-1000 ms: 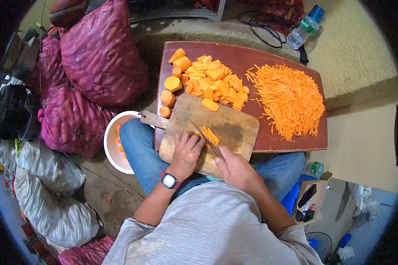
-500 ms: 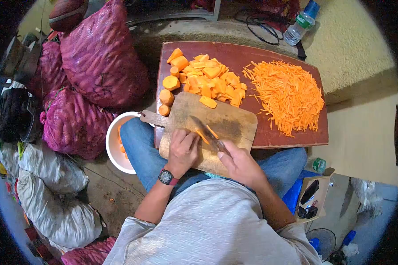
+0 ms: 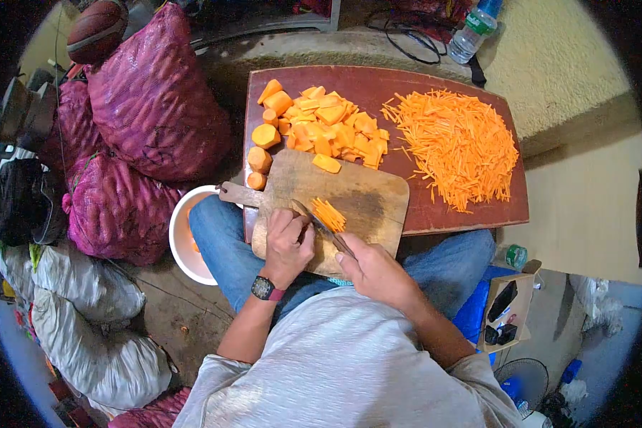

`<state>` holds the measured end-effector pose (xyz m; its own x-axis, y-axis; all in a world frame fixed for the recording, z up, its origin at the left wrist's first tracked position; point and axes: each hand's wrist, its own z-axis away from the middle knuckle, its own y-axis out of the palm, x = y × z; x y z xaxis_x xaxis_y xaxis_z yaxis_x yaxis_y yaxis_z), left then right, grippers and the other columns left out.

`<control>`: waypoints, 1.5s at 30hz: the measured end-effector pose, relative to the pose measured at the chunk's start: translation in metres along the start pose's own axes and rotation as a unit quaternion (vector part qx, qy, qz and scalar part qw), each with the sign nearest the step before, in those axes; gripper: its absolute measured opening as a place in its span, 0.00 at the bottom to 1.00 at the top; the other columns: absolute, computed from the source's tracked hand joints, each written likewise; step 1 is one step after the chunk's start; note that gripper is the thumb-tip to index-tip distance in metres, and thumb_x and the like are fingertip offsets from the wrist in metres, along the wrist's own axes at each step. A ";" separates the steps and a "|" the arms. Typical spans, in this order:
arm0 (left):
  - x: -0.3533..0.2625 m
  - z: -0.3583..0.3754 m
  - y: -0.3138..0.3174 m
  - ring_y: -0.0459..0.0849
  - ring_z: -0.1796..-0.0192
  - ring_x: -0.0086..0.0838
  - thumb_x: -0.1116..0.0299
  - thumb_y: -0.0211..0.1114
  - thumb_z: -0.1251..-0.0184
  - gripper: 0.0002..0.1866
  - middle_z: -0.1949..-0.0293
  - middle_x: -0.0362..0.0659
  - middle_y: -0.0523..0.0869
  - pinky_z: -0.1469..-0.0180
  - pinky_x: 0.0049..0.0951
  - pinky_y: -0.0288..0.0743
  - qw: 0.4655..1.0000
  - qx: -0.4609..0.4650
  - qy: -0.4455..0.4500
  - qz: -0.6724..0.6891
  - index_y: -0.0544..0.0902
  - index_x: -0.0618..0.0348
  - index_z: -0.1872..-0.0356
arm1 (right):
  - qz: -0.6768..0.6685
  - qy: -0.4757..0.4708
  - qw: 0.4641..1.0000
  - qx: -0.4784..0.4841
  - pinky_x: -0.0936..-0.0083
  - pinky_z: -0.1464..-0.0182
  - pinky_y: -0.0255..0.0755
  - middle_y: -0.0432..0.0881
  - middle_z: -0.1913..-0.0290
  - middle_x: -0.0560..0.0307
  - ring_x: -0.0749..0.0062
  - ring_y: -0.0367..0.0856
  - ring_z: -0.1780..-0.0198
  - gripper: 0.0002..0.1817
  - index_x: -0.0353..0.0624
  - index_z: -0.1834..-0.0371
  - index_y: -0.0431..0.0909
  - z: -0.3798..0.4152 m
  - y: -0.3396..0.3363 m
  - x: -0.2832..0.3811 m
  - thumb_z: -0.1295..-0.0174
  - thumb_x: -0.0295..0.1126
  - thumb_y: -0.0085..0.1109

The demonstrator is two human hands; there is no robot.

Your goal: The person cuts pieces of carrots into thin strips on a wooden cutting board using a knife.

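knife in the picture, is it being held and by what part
Yes: the right hand grips the knife by its handle. Whether the left hand holds anything under its curled fingers cannot be told.

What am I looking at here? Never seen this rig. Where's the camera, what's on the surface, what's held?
There is no robot: these are a person's bare hands. All three pictures come from one camera worn on the head, looking forward and down.

The right hand holds a knife over a wooden cutting board. The left hand rests on the board beside the blade, fingers curled; whatever is under them is hidden.

On the board lie a few thin orange strips and one flat slice. Behind it, the red-brown table carries a pile of orange chunks and slices and, to the right, a big heap of thin strips.
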<state>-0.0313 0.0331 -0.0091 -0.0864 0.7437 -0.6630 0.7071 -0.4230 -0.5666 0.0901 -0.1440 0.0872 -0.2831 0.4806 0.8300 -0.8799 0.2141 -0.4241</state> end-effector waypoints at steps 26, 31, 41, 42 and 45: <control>-0.002 -0.009 0.005 0.81 0.54 0.46 0.80 0.76 0.40 0.06 0.62 0.47 0.85 0.47 0.46 0.73 0.997 0.064 0.002 -0.048 0.90 0.59 0.64 | -0.087 -0.022 0.982 -0.169 0.62 0.44 0.82 0.91 0.55 0.37 0.64 0.91 0.51 0.19 0.35 0.31 0.82 0.028 -0.079 -0.070 0.19 0.32 0.60; -0.012 -0.032 0.012 0.82 0.53 0.47 0.77 0.76 0.38 0.05 0.61 0.46 0.86 0.45 0.47 0.73 0.992 0.101 0.014 -0.075 0.90 0.59 0.62 | 0.034 -0.017 0.989 -0.142 0.54 0.46 0.83 0.92 0.53 0.34 0.39 0.93 0.50 0.17 0.33 0.36 0.82 0.029 -0.078 -0.069 0.20 0.32 0.61; -0.016 -0.173 0.072 0.79 0.33 0.51 0.76 0.73 0.39 0.23 0.40 0.52 0.86 0.35 0.54 0.73 0.935 0.276 0.187 -0.124 0.90 0.57 0.39 | 0.160 -0.025 0.983 -0.090 0.35 0.49 0.81 0.89 0.56 0.28 0.25 0.88 0.51 0.19 0.39 0.40 0.78 0.033 -0.065 -0.066 0.25 0.40 0.64; -0.014 -0.181 0.082 0.79 0.33 0.51 0.76 0.73 0.39 0.23 0.40 0.52 0.86 0.35 0.54 0.73 0.933 0.277 0.193 -0.123 0.90 0.57 0.39 | 0.159 -0.024 0.982 -0.096 0.35 0.49 0.81 0.89 0.56 0.28 0.25 0.88 0.51 0.19 0.39 0.40 0.78 0.033 -0.065 -0.067 0.25 0.40 0.64; -0.003 -0.190 0.116 0.72 0.24 0.52 0.73 0.71 0.38 0.29 0.27 0.53 0.77 0.31 0.57 0.68 0.888 0.313 0.238 -0.237 0.87 0.51 0.31 | 0.159 -0.041 0.981 -0.102 0.35 0.49 0.81 0.89 0.56 0.28 0.25 0.88 0.51 0.19 0.39 0.40 0.77 0.034 -0.063 -0.067 0.25 0.41 0.64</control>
<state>0.1844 0.0806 0.0204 0.1414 0.9868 -0.0791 0.1282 -0.0975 -0.9869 0.1512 -0.2189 0.0704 -0.5680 0.4834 0.6661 -0.6492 0.2344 -0.7236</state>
